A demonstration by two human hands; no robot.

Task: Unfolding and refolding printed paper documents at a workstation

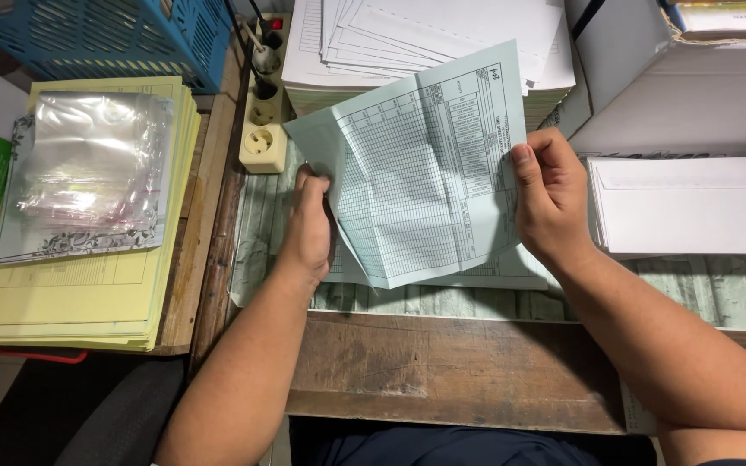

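Wooden desk (442, 371) | pale-green gridded form (416, 181), creased, tilted | left hand (308, 229), right hand (550, 203) pinch its edges

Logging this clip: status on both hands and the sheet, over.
Left hand and right hand both shut on pale green form, held above desk. White paper stack behind; nothing in the way.

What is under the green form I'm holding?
Under the green form held by both hands, left hand, right hand, another printed sheet lies on the table. Its middle is covered.
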